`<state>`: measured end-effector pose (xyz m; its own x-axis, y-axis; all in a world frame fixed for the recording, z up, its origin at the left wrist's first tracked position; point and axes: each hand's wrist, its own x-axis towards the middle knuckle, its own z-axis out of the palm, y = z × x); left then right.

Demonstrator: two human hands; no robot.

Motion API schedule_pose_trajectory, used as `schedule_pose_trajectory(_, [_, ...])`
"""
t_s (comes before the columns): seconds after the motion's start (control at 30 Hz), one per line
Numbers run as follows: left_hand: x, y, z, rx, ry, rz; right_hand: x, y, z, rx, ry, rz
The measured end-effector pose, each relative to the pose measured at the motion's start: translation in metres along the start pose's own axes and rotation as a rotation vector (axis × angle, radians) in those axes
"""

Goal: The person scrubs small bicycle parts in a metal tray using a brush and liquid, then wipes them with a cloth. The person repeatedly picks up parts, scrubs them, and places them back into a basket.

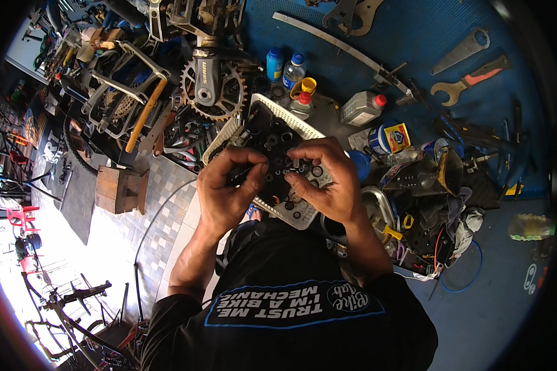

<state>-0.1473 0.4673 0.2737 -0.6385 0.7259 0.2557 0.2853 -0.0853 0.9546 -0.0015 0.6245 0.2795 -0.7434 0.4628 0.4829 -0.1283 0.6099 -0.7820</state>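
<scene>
Both hands are raised over a cream plastic basket [283, 114] filled with small dark rings, bearings and other loose bike parts. My left hand [226, 188] is closed, thumb and forefinger pinched near the basket's middle; whatever sits in the pinch is too small to make out. My right hand [331, 182] faces it from the other side, its thumb and forefinger curled. A small silvery piece [299, 165] shows between those two fingertips, too small to name. The hands do not touch each other.
Beyond the basket stand a crankset with chainring [211, 89], a blue bottle [274, 64] and a grey red-capped bottle [362, 109]. Spanners [471, 80] lie on a blue surface at the far right. A wooden box [121, 188] and thin cable [151, 226] are left.
</scene>
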Motion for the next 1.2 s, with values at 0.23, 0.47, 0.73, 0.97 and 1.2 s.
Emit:
schedule_pose_trajectory(0.23, [-0.002, -0.007, 0.000, -0.149, -0.040, -0.089, -0.003, 0.004, 0.003, -0.003, -0.002, -0.021])
schedule_pose_trajectory(0.47, [-0.004, -0.008, 0.002, -0.099, -0.079, 0.012, -0.003, -0.001, 0.002, -0.025, -0.003, -0.061])
schedule_pose_trajectory(0.73, [0.003, 0.003, 0.000, 0.080, -0.099, 0.259, 0.000, -0.012, 0.002, -0.176, 0.007, -0.234])
schedule_pose_trajectory(0.97, [-0.001, 0.010, 0.001, 0.098, -0.130, 0.262, -0.003, -0.019, 0.001, -0.233, 0.009, -0.277])
schedule_pose_trajectory(1.2, [-0.004, 0.015, 0.004, 0.148, -0.075, 0.485, -0.008, -0.030, 0.002, -0.348, 0.096, -0.372])
